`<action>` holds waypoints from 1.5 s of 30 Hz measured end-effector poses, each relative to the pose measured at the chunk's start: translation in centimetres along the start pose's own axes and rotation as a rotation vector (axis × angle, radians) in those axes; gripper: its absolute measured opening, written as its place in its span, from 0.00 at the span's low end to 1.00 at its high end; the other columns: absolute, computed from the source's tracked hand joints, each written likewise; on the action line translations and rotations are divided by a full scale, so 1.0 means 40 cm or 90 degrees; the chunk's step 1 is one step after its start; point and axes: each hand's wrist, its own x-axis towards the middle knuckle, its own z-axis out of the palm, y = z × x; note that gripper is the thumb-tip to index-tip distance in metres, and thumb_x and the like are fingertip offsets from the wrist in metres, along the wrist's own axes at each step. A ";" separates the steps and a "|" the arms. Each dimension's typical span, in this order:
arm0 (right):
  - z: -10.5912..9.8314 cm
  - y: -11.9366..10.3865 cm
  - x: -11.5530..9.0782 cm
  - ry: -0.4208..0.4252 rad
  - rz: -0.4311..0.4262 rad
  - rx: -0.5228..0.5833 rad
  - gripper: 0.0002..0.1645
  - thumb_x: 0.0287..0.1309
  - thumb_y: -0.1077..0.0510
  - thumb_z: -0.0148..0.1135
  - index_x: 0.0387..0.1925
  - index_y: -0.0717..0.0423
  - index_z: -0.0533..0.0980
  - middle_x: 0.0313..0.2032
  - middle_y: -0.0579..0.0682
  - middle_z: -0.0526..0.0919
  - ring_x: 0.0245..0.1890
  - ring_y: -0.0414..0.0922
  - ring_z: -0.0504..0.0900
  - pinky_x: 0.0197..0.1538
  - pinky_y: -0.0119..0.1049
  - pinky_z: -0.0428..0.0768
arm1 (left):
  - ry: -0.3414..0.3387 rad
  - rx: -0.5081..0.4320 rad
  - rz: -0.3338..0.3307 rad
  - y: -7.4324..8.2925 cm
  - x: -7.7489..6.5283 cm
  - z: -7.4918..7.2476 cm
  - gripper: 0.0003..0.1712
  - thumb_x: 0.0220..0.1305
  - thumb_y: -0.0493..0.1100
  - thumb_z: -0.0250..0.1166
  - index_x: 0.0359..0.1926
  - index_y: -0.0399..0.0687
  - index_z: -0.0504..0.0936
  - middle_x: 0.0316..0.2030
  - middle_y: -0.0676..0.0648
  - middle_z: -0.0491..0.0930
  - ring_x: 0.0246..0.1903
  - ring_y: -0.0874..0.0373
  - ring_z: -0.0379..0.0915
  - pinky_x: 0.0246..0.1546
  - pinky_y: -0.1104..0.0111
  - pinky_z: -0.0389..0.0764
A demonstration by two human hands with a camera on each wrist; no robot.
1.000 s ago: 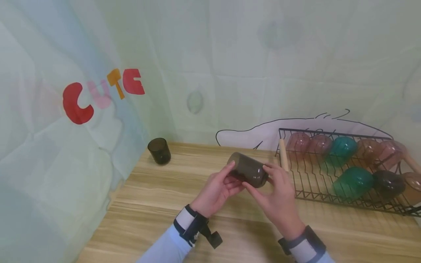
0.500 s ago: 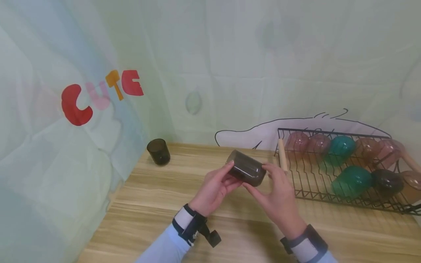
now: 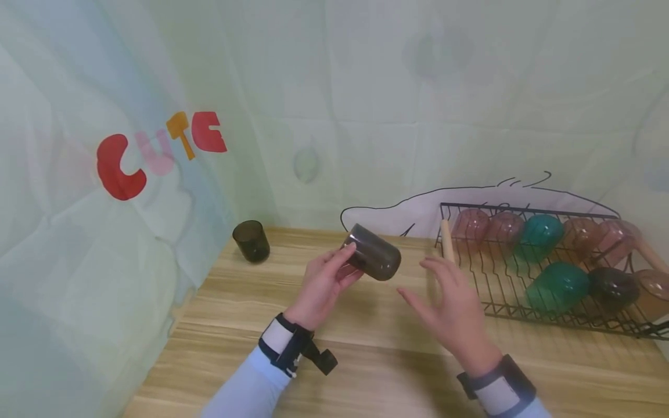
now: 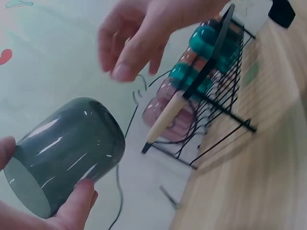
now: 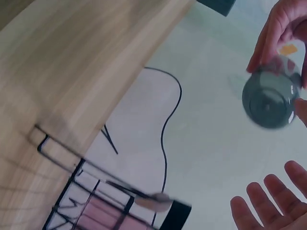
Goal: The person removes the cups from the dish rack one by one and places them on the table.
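Pale wood-grain tabletop [image 3: 219, 348] along the bottom of the frame. Right hand [image 3: 457, 310], right of centre, is just loosely spread, holding nothing. Left hand [image 3: 316, 287]'s got thumb and fingers round a see-through smoky-grey cylindrical cup [image 3: 373, 253], tilted mid-frame. Black wire rack [image 3: 488, 281] mid-right, creased pale-green backdrop [image 3: 366, 145] up top.

The cup [image 3: 373, 253] in the left grip [image 3: 320, 287] is looking glassy and glossy. Beneath the grip, the surface [image 3: 230, 337] is showing wood grain; rightward, the rack [image 3: 528, 211] is resembling metal, its handle [image 3: 447, 239] matt wood; behind, cloth [image 3: 366, 75] is looking creased.
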 end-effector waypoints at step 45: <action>-0.153 0.155 0.003 -0.164 0.269 -0.063 0.42 0.59 0.35 0.54 0.66 0.54 0.62 0.66 0.62 0.64 0.63 0.66 0.62 0.59 0.67 0.60 | 0.363 0.481 0.221 0.001 0.154 -0.296 0.42 0.48 0.51 0.73 0.63 0.44 0.66 0.58 0.41 0.71 0.58 0.48 0.69 0.58 0.58 0.73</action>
